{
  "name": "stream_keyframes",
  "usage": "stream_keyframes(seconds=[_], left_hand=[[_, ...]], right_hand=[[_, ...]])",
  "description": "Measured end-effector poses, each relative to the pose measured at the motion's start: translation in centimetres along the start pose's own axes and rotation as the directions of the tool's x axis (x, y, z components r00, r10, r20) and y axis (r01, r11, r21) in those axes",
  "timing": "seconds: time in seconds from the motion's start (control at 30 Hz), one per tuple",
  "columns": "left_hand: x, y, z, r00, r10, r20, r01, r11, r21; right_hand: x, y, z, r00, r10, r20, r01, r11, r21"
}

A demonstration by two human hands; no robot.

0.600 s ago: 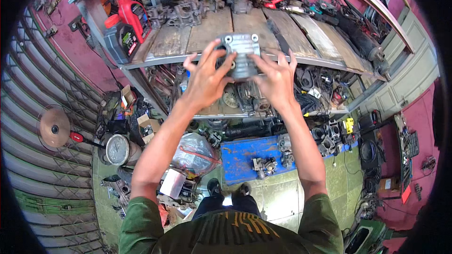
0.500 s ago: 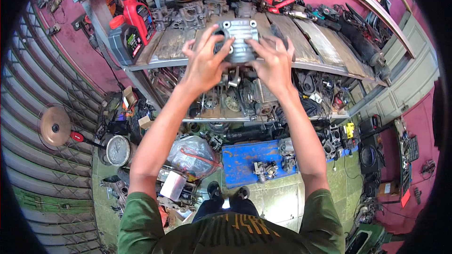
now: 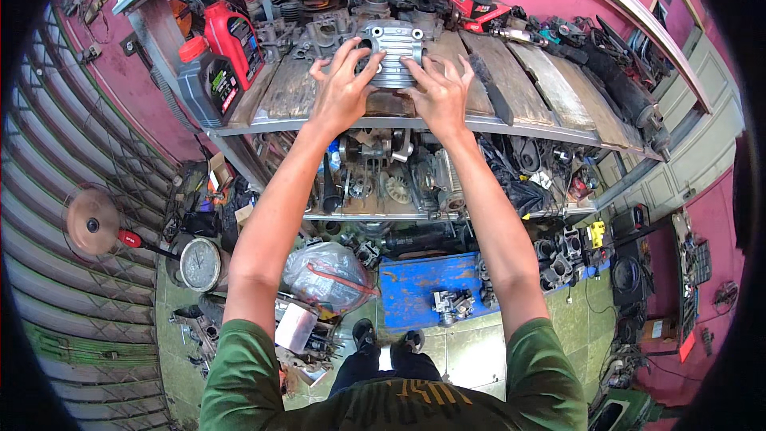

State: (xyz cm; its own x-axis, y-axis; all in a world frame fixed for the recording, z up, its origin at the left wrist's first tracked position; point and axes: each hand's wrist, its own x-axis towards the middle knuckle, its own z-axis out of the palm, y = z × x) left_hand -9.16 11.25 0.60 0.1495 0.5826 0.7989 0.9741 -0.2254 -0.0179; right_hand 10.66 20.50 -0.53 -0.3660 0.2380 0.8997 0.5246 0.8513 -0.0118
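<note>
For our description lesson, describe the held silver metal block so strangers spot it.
Find the wide, grey-edged wooden-plank shelf. Over it, the left hand and right hand hold the ribbed, silver metal block, brighter than the dull grey engine parts behind.

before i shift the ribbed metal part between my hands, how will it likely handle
The ribbed metal part should be stiff, since its ribs and body look like solid cast metal. It may feel heavy for its size, given that blocky metal build. Its squarish outline suggests it is unlikely to roll.
</note>
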Motion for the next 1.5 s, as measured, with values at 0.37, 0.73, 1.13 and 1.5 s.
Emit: stream_keyframes(seconds=[0.37,0.73,1.13,1.5], left_hand=[[0.6,-0.4,1.5,0.967,-0.249,-0.062,0.241,0.964,-0.115],[0.5,0.4,1.0,0.946,-0.323,-0.003,0.319,0.936,-0.152],[0.5,0.6,0.8,0.949,-0.313,0.029,0.314,0.939,-0.138],[0.2,0.1,1.0,0.95,-0.311,0.025,0.311,0.941,-0.132]], right_hand=[[0.3,-0.2,-0.3,1.0,0.009,0.001,-0.009,0.999,-0.036],[-4.1,9.1,-5.7,0.792,0.611,-0.006,-0.472,0.604,-0.642],[-2.3,9.3,-7.8,0.588,0.756,0.287,-0.488,0.615,-0.619],[-0.6,8.5,-7.6,0.462,0.849,0.256,-0.719,0.527,-0.453]])
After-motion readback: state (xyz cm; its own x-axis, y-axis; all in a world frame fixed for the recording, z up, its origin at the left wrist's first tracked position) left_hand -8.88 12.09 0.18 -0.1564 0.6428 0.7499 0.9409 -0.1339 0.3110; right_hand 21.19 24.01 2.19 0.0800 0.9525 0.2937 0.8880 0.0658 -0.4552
